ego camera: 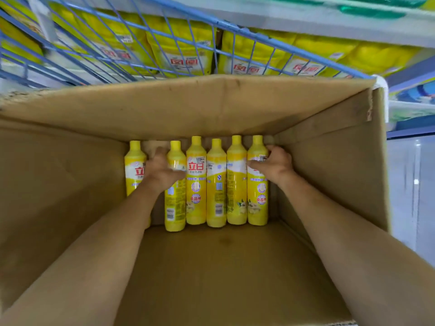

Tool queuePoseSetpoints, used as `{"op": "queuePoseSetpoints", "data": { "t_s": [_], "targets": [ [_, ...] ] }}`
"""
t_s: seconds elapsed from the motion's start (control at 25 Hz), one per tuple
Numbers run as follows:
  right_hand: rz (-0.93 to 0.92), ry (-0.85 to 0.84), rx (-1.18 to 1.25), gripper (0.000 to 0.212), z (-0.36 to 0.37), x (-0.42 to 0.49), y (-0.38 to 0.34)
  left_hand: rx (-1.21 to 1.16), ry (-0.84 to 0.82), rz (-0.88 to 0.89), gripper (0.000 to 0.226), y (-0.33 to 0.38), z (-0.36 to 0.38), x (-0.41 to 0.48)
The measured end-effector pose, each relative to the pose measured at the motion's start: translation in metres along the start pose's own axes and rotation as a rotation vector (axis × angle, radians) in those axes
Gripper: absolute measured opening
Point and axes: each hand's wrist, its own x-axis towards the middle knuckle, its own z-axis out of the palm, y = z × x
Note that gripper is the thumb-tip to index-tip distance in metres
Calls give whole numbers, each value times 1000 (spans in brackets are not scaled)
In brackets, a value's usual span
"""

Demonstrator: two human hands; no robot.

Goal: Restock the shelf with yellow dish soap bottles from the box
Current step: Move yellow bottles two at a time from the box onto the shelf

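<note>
Grabbing stock from the box (pixel 211 109): left hand (pixel 162 170) wraps the second bottle (pixel 175 203), right hand (pixel 274 162) the end bottle (pixel 257 198) in the row at its far wall, next up probably lifting both onto the shelf (pixel 282 22).

I am logging 2 forearms, the left forearm (pixel 98 245) and right forearm (pixel 341 234), both bare; the left hand (pixel 162 171) and right hand (pixel 274 164) are showing bare too.
</note>
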Motion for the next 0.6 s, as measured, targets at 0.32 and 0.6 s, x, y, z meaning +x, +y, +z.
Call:
{"op": "queuePoseSetpoints", "data": {
  "t_s": [0.32,0.6],
  "targets": [
    [-402,120,-72,70,-61,-106,-61,77,-30,279,75,61,-79,-101],
    [-729,294,53,59,-208,-224,-168,19,50,660,82,218,-187,-216]
  ]
}}
